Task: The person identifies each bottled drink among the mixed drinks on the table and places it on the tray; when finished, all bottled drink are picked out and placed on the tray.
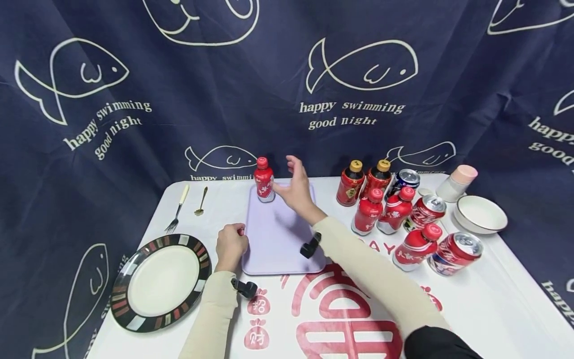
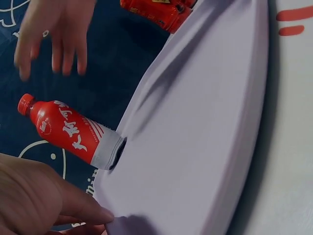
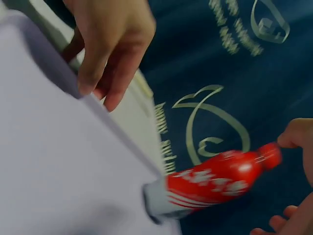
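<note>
Toward the far edge of the surface (image 1: 493, 299), the right hand (image 1: 298, 192) is spread, thumb and fingers apart, grasping nothing; a red bottle (image 1: 264, 182) is just beside its thumb. That bottle stands upright at the far left corner of a lilac tray (image 1: 282, 244). The left hand (image 1: 231, 245) pinches the tray's left rim. The step in hand looks like placing the bottle on the tray; the next move probably calls for the spread hand to clear the bottle without a knock, the other steadying the rim. Farther out, a plate (image 1: 163, 281) lies by the surface's left edge, a fork (image 1: 178, 212) and small spoon (image 1: 203, 202) beyond it. Toward the right edge stand gold-capped bottles (image 1: 350, 187), red-capped bottles (image 1: 367, 212) and cans (image 1: 456, 253); a bowl (image 1: 480, 214) sits near the far right corner.
</note>
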### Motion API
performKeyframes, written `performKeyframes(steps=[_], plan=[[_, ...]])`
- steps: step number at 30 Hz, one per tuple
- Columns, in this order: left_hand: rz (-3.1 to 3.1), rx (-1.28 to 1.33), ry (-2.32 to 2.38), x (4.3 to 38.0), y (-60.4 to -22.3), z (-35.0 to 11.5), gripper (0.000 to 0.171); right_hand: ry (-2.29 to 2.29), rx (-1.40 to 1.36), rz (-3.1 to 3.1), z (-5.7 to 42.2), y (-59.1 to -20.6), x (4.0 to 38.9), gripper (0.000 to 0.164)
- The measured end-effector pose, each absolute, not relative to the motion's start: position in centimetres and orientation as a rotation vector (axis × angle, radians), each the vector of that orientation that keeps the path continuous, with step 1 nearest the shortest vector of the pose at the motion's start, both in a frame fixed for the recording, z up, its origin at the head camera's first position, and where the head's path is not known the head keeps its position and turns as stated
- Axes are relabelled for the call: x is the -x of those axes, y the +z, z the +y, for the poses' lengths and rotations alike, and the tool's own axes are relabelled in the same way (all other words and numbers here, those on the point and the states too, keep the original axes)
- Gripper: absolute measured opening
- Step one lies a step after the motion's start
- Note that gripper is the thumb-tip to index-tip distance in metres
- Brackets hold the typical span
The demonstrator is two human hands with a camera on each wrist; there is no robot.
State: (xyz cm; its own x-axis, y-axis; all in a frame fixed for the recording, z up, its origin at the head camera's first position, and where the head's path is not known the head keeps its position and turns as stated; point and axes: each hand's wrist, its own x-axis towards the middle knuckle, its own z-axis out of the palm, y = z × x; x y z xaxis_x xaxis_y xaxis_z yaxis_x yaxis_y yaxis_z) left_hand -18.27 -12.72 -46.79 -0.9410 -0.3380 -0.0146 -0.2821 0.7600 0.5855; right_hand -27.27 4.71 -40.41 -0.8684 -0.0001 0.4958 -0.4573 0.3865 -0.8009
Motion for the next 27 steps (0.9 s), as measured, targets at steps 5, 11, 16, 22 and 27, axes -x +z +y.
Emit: performKeyframes(steps=[5,11,16,22,27], plan=[[-2.871,-0.489,-0.940,18.4,-46.5,-12.6,0.027,1.437,-0.471,-2.243,9.2,-37.8,22.8,0.073],[-2.873,-0.488,-0.961,18.3,-46.5,-12.7,0.030,1.282,-0.515,-2.272,15.0,-36.2,17.2,0.062],[-2.878,-0.474,-0.983,18.2,-46.3,-12.9,0.033,1.024,-0.477,-2.258,19.8,-35.2,13.3,0.061],[-2.887,-0.507,-0.983,18.3,-46.4,-12.9,0.033,1.030,-0.222,-2.219,24.8,-34.4,10.2,0.069],[-2.890,-0.513,-0.991,18.4,-46.6,-12.9,0.033,1.001,0.037,-2.252,27.4,-35.3,8.8,0.070]])
